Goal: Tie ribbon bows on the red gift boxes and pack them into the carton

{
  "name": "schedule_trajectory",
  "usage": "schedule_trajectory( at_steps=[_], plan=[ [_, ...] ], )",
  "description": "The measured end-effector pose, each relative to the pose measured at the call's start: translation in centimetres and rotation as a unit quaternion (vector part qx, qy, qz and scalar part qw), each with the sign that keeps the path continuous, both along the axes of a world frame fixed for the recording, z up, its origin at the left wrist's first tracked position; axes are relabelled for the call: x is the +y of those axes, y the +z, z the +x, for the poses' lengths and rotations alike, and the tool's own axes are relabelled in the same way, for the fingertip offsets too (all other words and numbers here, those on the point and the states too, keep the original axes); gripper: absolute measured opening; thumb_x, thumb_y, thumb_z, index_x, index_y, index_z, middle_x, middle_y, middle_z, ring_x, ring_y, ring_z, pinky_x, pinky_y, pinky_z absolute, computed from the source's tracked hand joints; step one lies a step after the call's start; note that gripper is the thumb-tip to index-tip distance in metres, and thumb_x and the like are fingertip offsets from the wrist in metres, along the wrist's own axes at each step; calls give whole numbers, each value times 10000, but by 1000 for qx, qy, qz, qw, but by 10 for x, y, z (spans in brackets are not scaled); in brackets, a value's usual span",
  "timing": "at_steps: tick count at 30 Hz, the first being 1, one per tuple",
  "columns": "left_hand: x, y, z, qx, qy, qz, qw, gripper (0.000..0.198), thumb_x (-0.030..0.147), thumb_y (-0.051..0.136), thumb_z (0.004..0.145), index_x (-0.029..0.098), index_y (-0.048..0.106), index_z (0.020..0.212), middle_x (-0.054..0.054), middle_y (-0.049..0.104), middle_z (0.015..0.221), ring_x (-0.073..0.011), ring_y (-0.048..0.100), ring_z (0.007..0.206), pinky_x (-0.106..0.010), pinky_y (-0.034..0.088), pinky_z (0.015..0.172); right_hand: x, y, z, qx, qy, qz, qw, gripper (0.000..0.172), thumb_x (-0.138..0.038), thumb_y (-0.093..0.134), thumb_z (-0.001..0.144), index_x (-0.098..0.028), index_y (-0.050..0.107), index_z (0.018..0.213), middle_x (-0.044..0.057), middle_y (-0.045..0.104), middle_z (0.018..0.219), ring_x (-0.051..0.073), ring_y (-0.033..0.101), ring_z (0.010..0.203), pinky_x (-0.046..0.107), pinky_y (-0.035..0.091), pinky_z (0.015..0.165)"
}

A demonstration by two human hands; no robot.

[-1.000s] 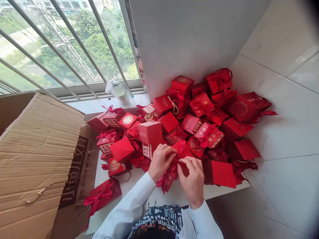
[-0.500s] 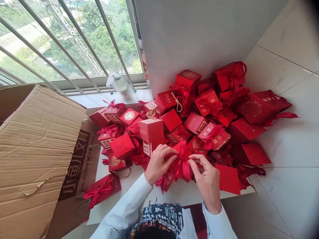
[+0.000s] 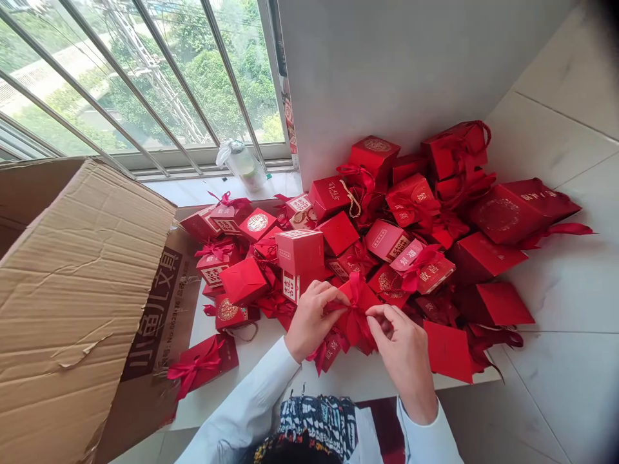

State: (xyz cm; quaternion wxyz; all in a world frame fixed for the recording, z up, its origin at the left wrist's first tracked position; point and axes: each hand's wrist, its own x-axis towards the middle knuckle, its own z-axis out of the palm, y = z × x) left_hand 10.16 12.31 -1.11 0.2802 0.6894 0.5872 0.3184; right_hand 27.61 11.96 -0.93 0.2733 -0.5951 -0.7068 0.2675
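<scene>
- We look down at a barred window (image 3: 145,77) with trees beyond it, and a plastic bottle (image 3: 243,166) stands on its sill.
- White floor tiles (image 3: 546,399) spread along the right side.
- A cardboard carton (image 3: 72,290) with its flap raised leans in from the left, over the edge of a white tabletop (image 3: 232,399).
- A heap of red gift boxes and bags (image 3: 387,219) covers much of that tabletop, many of them tied with ribbon.
- A red gift box (image 3: 355,328) sits tilted between our hands at the heap's near edge, just beside a taller pink-red box (image 3: 300,252).
- Our left hand (image 3: 312,322) is closed, its fingers pinching the red ribbon (image 3: 356,303) on top of that box.
- Our right hand (image 3: 401,351) is pinched too, thumb and forefinger together on the ribbon's other side.
</scene>
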Motion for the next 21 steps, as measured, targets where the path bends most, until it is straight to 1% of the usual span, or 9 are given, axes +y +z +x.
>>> schedule_trajectory(
  at_steps=[3, 5, 7, 9, 11, 13, 17, 19, 21],
  plan=[
    [0, 1, -1, -22, -6, 6, 1000, 127, 96, 581, 817, 213, 630, 814, -8, 615, 836, -163, 523, 823, -265, 429, 727, 3, 5, 1, 6, -13, -15, 1000, 195, -359, 465, 892, -217, 587, 839, -2, 646, 720, 131, 586, 581, 238, 423, 567],
    [0, 2, -1, -26, -3, 12, 1000, 146, 80, 567, 812, 213, 625, 823, -8, 614, 847, -163, 529, 826, -267, 432, 735, 1, 7, -3, -6, -20, -6, 1000, 237, -428, 483, 882, -217, 591, 887, 1, 641, 727, 134, 580, 575, 243, 418, 560],
    [-1, 1, -2, -23, -1, 17, 1000, 146, 82, 558, 813, 212, 622, 830, -11, 614, 843, -165, 532, 817, -270, 433, 730, -3, 8, -8, -30, -14, 8, 999, 260, -460, 515, 859, -220, 606, 899, 10, 637, 748, 140, 573, 579, 249, 415, 555],
    [-2, 0, -2, -18, -4, 19, 1000, 136, 92, 554, 818, 210, 619, 835, -12, 617, 838, -166, 530, 808, -271, 434, 721, -6, 8, -12, -50, -5, 17, 999, 225, -420, 513, 863, -223, 621, 868, 20, 641, 772, 144, 571, 586, 254, 415, 558],
    [-2, -1, -2, -14, -4, 22, 1000, 130, 104, 546, 828, 211, 618, 842, -15, 621, 844, -167, 531, 809, -273, 436, 724, -6, 7, -14, -45, -2, 13, 999, 200, -355, 487, 874, -219, 625, 822, 24, 644, 768, 140, 572, 576, 253, 418, 557],
    [-3, -3, -2, -13, -3, 25, 1000, 130, 116, 533, 840, 212, 619, 843, -20, 621, 850, -168, 533, 813, -274, 438, 728, -4, 7, -13, -10, -1, -8, 1000, 202, -326, 475, 871, -213, 621, 788, 17, 645, 729, 132, 577, 560, 241, 426, 553],
    [-2, -4, -2, -16, -7, 30, 999, 133, 128, 519, 850, 212, 619, 826, -22, 615, 831, -166, 528, 797, -272, 436, 712, 6, 10, -4, 69, 6, -86, 994, 253, -395, 474, 863, -211, 608, 753, -3, 626, 595, 129, 576, 503, 219, 433, 505],
    [-2, -4, -2, -18, -5, 31, 999, 145, 122, 509, 847, 214, 618, 819, -22, 614, 824, -166, 528, 793, -272, 437, 710, 9, 11, 0, 96, 9, -118, 988, 266, -419, 479, 854, -207, 601, 750, 8, 635, 597, 137, 584, 505, 220, 442, 496],
    [-2, -5, -2, -22, 2, 36, 999, 166, 97, 497, 832, 214, 614, 814, -20, 611, 826, -163, 534, 799, -267, 440, 713, 11, 10, 3, 130, 17, -140, 981, 257, -422, 502, 837, -197, 597, 756, 30, 659, 661, 150, 611, 560, 224, 461, 517]
  ],
)
